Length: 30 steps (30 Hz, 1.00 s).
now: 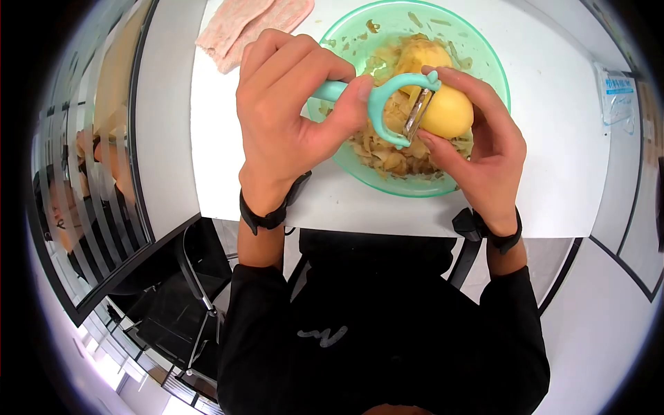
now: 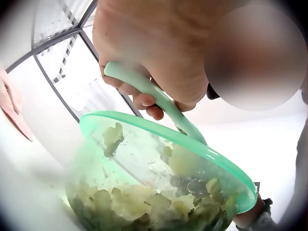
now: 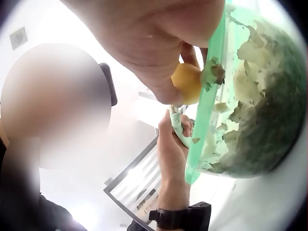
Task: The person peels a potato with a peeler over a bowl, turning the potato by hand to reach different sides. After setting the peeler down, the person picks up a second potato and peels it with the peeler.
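Note:
My left hand (image 1: 294,104) grips the handle of a turquoise Y-shaped peeler (image 1: 379,104), its thumb along the handle near the fork. The metal blade lies right at the left side of a peeled yellow potato (image 1: 449,114). Fingers and thumb of my right hand (image 1: 487,135) hold that potato from the right, over the bowl. Below is a translucent green bowl (image 1: 503,72) with a heap of peelings (image 1: 394,155) in it. Another peeled potato (image 1: 423,55) lies among them. In the left wrist view the peeler handle (image 2: 139,84) shows above the bowl rim.
A folded pink cloth (image 1: 252,28) lies at the back left of the white table (image 1: 553,187). At the right edge is a clear plastic packet (image 1: 618,100) with blue print. A black chair (image 1: 176,325) stands at the lower left, beside a glass partition.

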### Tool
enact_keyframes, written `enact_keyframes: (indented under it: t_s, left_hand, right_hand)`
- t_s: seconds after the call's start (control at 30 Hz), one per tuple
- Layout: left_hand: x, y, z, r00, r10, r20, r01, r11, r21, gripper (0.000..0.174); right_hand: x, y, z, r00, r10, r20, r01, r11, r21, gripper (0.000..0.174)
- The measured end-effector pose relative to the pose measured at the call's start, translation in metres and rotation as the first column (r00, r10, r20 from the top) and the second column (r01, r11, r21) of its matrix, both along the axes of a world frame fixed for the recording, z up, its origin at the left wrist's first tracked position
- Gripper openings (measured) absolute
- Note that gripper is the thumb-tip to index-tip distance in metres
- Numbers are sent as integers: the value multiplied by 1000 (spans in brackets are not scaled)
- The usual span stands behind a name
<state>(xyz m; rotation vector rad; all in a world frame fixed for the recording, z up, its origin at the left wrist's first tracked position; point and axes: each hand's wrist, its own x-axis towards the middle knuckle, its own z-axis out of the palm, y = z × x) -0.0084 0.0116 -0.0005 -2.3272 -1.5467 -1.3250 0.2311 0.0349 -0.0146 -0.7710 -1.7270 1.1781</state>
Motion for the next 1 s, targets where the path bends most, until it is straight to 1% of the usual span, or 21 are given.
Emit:
enact_keyframes:
  t_s: [0.07,0.17,0.27,0.4,0.47,0.57,0.67,0.77,0.87,1.0]
  left_hand:
    - [-1,0,-1,1000,8,7,-8,1000,-2,14]
    - [0,0,-1,1000,11,18,-10,1000,-7,15]
    - [0,1,-2,1000,11,22,-11,1000,-1,15]
    - [0,1,-4,998,54,16,-53,998,-19,13]
    - [-1,3,-8,997,75,-8,-75,997,-6,12]
    - [-2,2,-5,994,99,-37,-100,994,-34,12]
    - [-2,1,-4,995,94,34,-94,996,4,13]
    - [-1,-1,-2,996,58,69,-57,998,-21,13]
    - [1,1,-5,998,23,60,-22,999,-23,14]
    - [2,2,-7,996,88,5,-88,996,-35,14]
  right_hand:
    - [0,-1,0,999,16,-44,-18,999,-39,58]
    - [1,-1,1,998,42,-55,-44,998,-34,60]
    - [4,1,0,997,67,-45,-67,998,-2,61]
    - [3,2,-1,992,75,-102,-74,997,21,63]
    - [4,2,0,992,76,-96,-75,997,22,64]
    - [3,2,-1,990,60,-130,-62,998,-7,65]
    - [3,1,-1,993,33,-117,-41,997,-67,65]
    - [4,0,-1,995,36,-95,-41,998,-51,65]
    - [2,0,-1,994,30,-106,-35,998,-51,65]
    - [4,1,-2,990,24,-140,-34,997,-65,64]
